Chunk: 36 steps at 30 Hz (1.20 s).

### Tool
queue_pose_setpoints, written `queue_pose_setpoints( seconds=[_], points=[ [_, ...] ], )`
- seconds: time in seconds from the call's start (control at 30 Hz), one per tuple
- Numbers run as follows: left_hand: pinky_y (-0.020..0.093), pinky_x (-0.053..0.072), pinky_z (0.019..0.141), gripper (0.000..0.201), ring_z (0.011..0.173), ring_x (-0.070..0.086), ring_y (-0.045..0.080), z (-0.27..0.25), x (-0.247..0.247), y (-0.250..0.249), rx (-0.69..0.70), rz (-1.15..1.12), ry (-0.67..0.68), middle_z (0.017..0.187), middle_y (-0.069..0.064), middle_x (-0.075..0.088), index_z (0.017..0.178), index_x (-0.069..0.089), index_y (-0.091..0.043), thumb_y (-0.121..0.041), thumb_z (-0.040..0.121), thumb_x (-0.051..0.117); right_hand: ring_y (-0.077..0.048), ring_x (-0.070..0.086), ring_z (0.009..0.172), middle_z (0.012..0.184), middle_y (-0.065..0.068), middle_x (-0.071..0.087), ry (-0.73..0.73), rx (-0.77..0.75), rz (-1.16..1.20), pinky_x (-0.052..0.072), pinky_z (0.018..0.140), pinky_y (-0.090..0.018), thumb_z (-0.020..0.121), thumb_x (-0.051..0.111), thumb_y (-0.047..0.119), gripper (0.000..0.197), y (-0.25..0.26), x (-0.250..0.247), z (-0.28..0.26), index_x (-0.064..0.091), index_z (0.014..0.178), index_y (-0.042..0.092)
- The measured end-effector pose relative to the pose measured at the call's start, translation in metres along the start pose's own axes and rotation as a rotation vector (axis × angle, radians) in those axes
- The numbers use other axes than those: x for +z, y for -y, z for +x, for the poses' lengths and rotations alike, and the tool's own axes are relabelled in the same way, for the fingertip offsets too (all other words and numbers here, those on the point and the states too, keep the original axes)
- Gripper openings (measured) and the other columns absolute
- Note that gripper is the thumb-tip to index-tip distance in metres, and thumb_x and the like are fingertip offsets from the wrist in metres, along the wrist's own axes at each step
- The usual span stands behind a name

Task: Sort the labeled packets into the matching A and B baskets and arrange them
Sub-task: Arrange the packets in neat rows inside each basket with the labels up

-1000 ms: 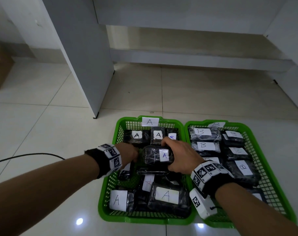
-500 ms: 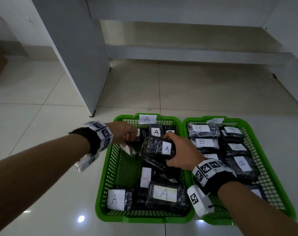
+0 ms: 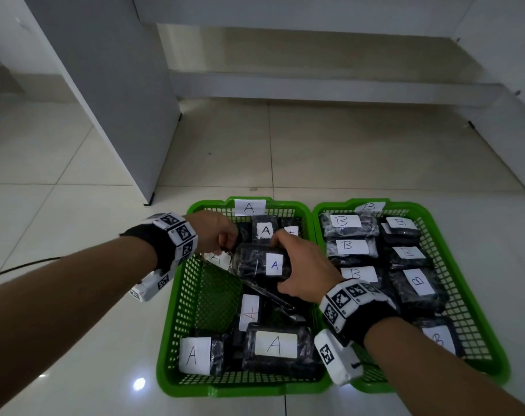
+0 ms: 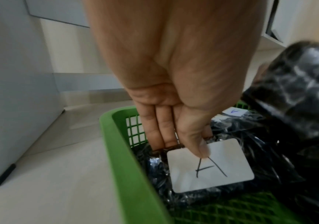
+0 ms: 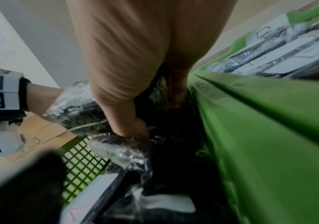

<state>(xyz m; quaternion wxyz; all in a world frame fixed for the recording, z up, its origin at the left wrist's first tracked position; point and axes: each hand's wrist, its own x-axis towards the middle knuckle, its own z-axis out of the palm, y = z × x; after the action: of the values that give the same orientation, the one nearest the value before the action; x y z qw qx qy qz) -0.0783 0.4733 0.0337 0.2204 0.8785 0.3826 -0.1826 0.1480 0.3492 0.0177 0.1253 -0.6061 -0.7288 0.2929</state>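
Two green baskets stand side by side on the floor: basket A [image 3: 171, 325] on the left, basket B [image 3: 495, 364] on the right. Both hold black plastic-wrapped packets with white letter labels. My right hand [image 3: 300, 265] grips an A packet [image 3: 255, 264] above the middle of basket A, fingers curled over its far edge; the same packet [image 5: 82, 116] shows under the right hand [image 5: 135, 113] in the right wrist view. My left hand [image 3: 217, 235] pinches another A packet [image 4: 208, 165] at the basket's far left corner, thumb on its label and fingers [image 4: 160, 133] behind it.
Several A packets [image 3: 274, 345] lie along the near side of basket A, and its mesh floor [image 3: 217, 298] is bare at middle left. B packets [image 3: 417, 282] fill basket B in rows. A grey cabinet panel [image 3: 120, 100] stands behind on the left. A black cable [image 3: 21, 265] crosses the floor.
My left hand has carried a packet from the basket's middle left to its far left corner, baring the mesh floor there. The right hand keeps its packet, barely shifted.
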Motion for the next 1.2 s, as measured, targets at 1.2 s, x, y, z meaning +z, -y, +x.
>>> queue_pose_setpoints(
  seconds=[1.2],
  points=[
    [0.030,0.057,0.086,0.022,0.093,0.068,0.017,-0.023,0.030,-0.012,-0.110,0.110,-0.117,0.101,0.002,0.072,0.104,0.074,-0.014,-0.009,0.084,0.067,-0.006,0.068,0.079,0.094,0.008,0.067,-0.290,0.035,0.302,0.061,0.066,-0.033,0.056,0.091,0.013,0.072,0.009,-0.029,0.009,0.052,0.116,0.024]
  ],
)
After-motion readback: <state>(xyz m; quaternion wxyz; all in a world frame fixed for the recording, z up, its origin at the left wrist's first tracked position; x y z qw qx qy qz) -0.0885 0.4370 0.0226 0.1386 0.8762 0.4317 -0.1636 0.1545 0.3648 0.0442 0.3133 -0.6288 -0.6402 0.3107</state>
